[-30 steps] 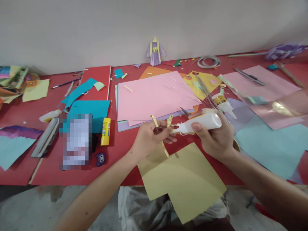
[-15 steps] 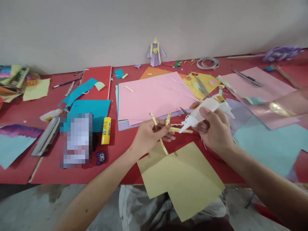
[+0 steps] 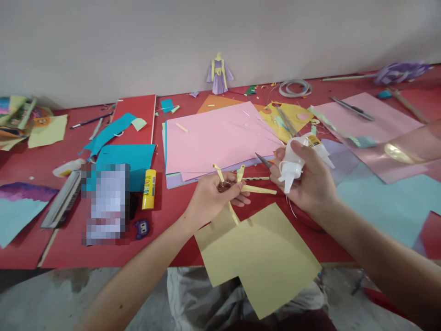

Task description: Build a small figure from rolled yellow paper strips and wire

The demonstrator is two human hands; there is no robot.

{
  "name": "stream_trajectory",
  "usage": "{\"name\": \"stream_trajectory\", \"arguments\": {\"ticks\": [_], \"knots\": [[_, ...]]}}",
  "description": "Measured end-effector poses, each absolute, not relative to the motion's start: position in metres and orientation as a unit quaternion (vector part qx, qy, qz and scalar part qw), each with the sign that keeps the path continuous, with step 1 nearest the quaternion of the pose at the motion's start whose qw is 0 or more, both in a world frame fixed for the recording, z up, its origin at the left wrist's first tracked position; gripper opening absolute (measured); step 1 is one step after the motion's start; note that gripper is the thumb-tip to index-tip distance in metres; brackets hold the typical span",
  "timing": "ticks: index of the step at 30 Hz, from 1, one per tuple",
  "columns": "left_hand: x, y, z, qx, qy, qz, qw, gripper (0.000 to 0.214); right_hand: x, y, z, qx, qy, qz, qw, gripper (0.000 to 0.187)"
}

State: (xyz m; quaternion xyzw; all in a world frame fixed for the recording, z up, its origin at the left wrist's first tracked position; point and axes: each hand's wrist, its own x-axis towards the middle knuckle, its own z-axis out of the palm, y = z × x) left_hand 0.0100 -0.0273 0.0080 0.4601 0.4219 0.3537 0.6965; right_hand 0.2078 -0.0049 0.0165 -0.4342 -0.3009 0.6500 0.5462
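My left hand (image 3: 220, 191) pinches a small figure of rolled yellow paper (image 3: 258, 189), its tubes sticking out above, below and to the right of the fingers. My right hand (image 3: 308, 177) is wrapped round a white glue bottle (image 3: 291, 168), whose nozzle points down and stands clear of the paper tubes. Part of the bottle is hidden by the fingers. Beside that hand, a dark pointed tip (image 3: 263, 160) shows, its other end hidden. A notched sheet of yellow paper (image 3: 265, 257) lies below both hands, overhanging the table's front edge.
Behind the hands lies a stack of pink paper (image 3: 220, 138). A yellow glue stick (image 3: 149, 189) and a purple trinket (image 3: 141, 229) lie to the left. The paper doll (image 3: 218, 76) leans on the wall. A craft knife (image 3: 352, 108) rests on pink paper at right.
My right hand has drawn the glue bottle's nozzle away to the right from the yellow tube and tipped it more steeply down. My left hand keeps its hold on the paper figure.
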Motion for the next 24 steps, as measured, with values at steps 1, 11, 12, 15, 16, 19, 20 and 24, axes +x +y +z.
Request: {"name": "stream_trajectory", "arguments": {"ticks": [1,11,12,15,16,19,20,24], "knots": [[0.010,-0.028,0.008,0.460,0.421,0.349,0.699,0.027,0.208,-0.004,0.016,-0.435,-0.303,0.643,0.553,0.030],[0.012,-0.030,0.007,0.464,0.405,0.317,0.721,0.030,0.203,-0.006,0.015,-0.500,-0.323,0.583,0.552,0.039],[0.012,-0.029,0.007,0.466,0.404,0.315,0.722,0.030,0.202,-0.007,0.015,-0.503,-0.327,0.579,0.552,0.040],[0.012,-0.029,0.007,0.468,0.402,0.311,0.723,0.030,0.200,-0.008,0.015,-0.521,-0.327,0.557,0.558,0.042],[0.012,-0.029,0.007,0.468,0.401,0.311,0.724,0.030,0.200,-0.008,0.015,-0.527,-0.326,0.551,0.559,0.042],[0.012,-0.028,0.006,0.467,0.401,0.308,0.725,0.029,0.200,-0.011,0.014,-0.519,-0.355,0.549,0.550,0.040],[0.012,-0.028,0.005,0.467,0.401,0.307,0.726,0.029,0.201,-0.012,0.014,-0.513,-0.375,0.546,0.546,0.040],[0.012,-0.028,0.003,0.469,0.394,0.304,0.729,0.023,0.204,-0.016,0.012,-0.515,-0.454,0.509,0.519,0.048]]}}
